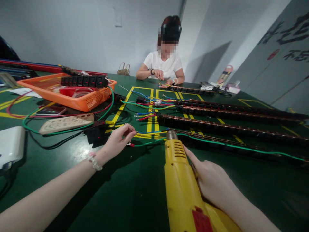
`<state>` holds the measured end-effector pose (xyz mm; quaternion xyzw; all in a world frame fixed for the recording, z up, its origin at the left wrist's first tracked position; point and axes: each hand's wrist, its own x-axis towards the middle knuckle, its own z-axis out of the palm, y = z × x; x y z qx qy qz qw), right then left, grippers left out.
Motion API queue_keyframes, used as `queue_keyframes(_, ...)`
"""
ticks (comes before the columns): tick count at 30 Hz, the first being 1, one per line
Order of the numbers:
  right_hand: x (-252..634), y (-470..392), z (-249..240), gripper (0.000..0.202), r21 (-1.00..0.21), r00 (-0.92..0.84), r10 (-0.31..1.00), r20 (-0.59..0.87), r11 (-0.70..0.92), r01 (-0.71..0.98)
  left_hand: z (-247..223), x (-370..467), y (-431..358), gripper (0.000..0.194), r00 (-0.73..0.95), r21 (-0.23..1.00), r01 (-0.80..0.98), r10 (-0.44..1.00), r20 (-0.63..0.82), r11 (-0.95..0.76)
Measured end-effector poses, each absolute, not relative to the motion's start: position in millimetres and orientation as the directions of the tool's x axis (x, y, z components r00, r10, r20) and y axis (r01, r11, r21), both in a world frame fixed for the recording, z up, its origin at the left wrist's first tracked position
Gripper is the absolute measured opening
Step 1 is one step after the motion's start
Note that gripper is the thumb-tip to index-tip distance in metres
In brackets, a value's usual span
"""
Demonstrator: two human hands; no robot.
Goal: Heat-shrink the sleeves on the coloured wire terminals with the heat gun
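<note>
Work position: the left hand [120, 137] is closed in a narrow fingertip pinch on the blue and yellow wires [154, 132], which run from the fingers toward the nozzle [171, 135]. The right hand [212, 177] holds the yellow heat gun [180, 174] by its far side, with one finger extended along the body (the handle itself is hidden, so finger placement on the trigger cannot be told).

Location of the workpiece: the wires lie above the green table [135, 199], in front of the person, near the end of the closest black strip assembly [217, 138]. The nozzle points away from the person and overlaps the wires in view; whether it touches them cannot be told. A green wire [149, 142] passes just below the pair, and a red-sleeved terminal [130, 144] sits just under the left fingertips.

Step in hand: judged from the pose, heat is being applied, or lined up, at the wires beside the nozzle. Airflow cannot be confirmed.

Next move: it calls for a steady pinch, the wires held straight, and the nozzle aimed at the chosen section only. Keep the left fingers out of the hot stream. Keep the green wire clear as well, since its insulation could soften if the aim drifts.
</note>
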<state>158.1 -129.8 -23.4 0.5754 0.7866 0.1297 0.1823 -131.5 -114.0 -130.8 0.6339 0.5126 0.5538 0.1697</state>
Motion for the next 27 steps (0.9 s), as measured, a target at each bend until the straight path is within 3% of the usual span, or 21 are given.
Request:
queue_keyframes(5, 160, -125, -29, 0.089, 0.425, -0.391, 0.918, -0.063, 0.379, 0.822, -129, -132, -113, 0.035, -0.146, 0.861, 0.320, 0.877, 0.458, -0.396)
queue_keyframes(10, 158, -121, -47, 0.101, 0.488, -0.711, 0.681, 0.172, 0.568, 0.662, -128, -132, -110, 0.036, -0.153, 0.881, 0.283, 0.889, 0.432, -0.379)
queue_keyframes(12, 148, -121, -52, 0.102, 0.514, -0.759, 0.623, 0.191, 0.595, 0.618, -129, -132, -108, 0.036, -0.157, 0.881, 0.292, 0.890, 0.429, -0.373)
queue_keyframes(16, 116, -124, -53, 0.101, 0.471, -0.726, 0.688, -0.009, 0.643, 0.604, -133, -134, -103, 0.036, -0.174, 0.890, 0.336, 0.908, 0.380, -0.308)
queue_keyframes(20, 84, -133, -52, 0.097, 0.400, -0.584, 0.771, -0.254, 0.634, 0.662, -131, -134, -103, 0.039, -0.168, 0.881, 0.379, 0.915, 0.366, -0.283)
queue_keyframes(27, 61, -141, -53, 0.094, 0.366, -0.573, 0.744, -0.343, 0.668, 0.648, -129, -133, -103, 0.043, -0.152, 0.857, 0.428, 0.912, 0.381, -0.287)
